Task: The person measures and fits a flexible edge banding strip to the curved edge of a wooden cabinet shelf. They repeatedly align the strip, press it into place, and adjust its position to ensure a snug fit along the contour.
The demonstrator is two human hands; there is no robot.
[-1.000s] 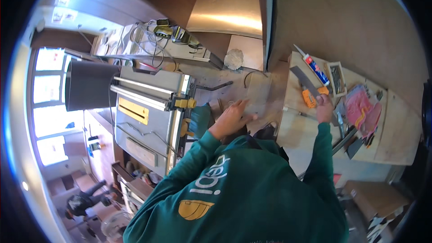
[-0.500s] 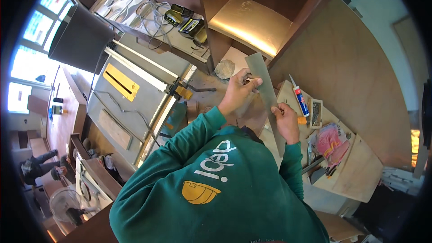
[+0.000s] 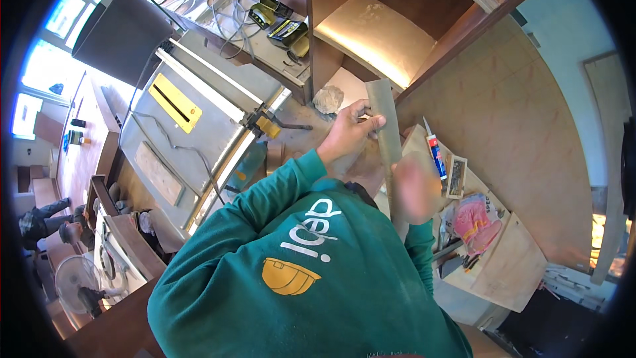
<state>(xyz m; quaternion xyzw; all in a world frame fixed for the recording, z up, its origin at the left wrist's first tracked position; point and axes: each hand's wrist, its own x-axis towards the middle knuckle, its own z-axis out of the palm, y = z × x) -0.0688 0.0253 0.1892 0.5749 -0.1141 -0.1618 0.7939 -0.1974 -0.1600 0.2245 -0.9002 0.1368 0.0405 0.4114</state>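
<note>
A long, flat grey-brown strip (image 3: 382, 116) stands raised in front of my chest; its material I cannot make out. My left hand (image 3: 352, 129) is closed on the strip's left edge, pinching it between thumb and fingers. Against the strip's lower right side is my right hand (image 3: 414, 189), smeared by motion, so its grip does not show clearly. The strip's lower end runs down past that hand, close to my green sleeve.
To the left stands a table saw (image 3: 199, 116) with a yellow insert. A board (image 3: 510, 272) at right bears a sealant tube (image 3: 436, 156), a small box (image 3: 456, 177) and a pink package (image 3: 476, 222). A lit cabinet (image 3: 377, 33) rises ahead. A fan (image 3: 83, 285) stands lower left.
My right hand has blurred with motion at the strip's lower part. The strip stands slightly more upright, with my left hand still pinching it. The whole view has shifted a little.
</note>
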